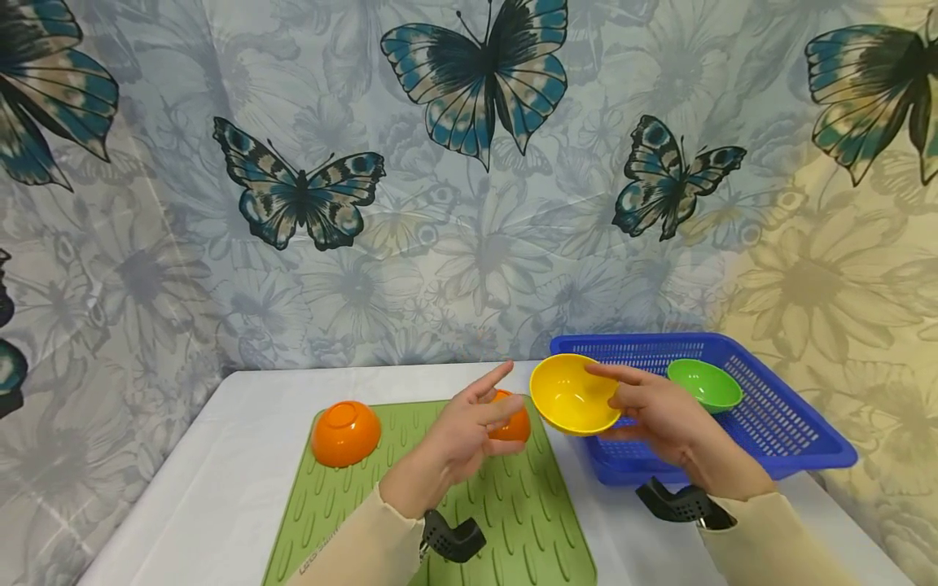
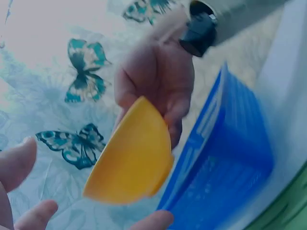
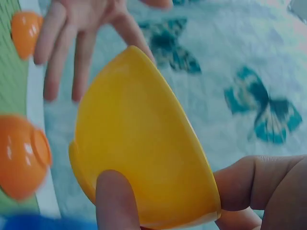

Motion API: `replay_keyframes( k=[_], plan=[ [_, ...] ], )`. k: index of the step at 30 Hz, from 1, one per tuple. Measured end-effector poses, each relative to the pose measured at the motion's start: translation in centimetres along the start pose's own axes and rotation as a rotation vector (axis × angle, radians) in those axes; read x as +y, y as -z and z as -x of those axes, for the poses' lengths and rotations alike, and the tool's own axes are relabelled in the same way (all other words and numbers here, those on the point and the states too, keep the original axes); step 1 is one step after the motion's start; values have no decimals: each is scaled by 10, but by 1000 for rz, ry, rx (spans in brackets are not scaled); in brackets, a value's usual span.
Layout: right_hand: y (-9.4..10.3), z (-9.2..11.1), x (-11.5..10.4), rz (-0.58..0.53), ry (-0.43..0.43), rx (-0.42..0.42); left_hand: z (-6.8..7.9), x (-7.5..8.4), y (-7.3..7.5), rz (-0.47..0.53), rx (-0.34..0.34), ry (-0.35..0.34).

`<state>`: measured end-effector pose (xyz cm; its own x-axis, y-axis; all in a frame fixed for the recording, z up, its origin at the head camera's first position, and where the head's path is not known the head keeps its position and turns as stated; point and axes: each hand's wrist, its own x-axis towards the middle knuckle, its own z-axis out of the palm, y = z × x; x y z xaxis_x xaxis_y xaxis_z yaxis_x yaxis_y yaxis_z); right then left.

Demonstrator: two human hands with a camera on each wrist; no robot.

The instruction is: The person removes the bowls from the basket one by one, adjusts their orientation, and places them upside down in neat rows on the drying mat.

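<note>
My right hand [image 1: 663, 419] pinches a yellow bowl [image 1: 567, 395] by its right side, fingers on the inside and outside of the wall. The bowl is held in the air, tilted with its hollow toward the head camera, by the left edge of the blue basket [image 1: 608, 472]. To its left, my left hand [image 1: 469, 423] is spread with fingers extended and holds nothing; a gap separates it from the bowl. Partly hidden behind the left hand, an orange bowl [image 1: 519, 423] sits on the green mat [image 1: 506, 521]. Another orange bowl [image 1: 346, 434] lies upside down at the mat's far left corner.
Inside the blue basket at the right is a green bowl [image 1: 705, 385]. A white-covered table [image 1: 190, 456] lies under the mat and basket. Behind it hangs a cloth [image 1: 484, 268] printed with butterflies.
</note>
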<state>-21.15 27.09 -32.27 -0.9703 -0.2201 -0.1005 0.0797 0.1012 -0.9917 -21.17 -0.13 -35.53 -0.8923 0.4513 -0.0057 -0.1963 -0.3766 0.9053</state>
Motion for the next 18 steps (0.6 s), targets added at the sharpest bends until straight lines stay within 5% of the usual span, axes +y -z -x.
replay_keyframes(
  k=[7,18],
  plan=[
    [-34,13,0,-53,25,-15,19,0,9,67,-75,41],
    [-65,24,6,-140,49,-92,40,0,21,148,-87,47]
  ],
)
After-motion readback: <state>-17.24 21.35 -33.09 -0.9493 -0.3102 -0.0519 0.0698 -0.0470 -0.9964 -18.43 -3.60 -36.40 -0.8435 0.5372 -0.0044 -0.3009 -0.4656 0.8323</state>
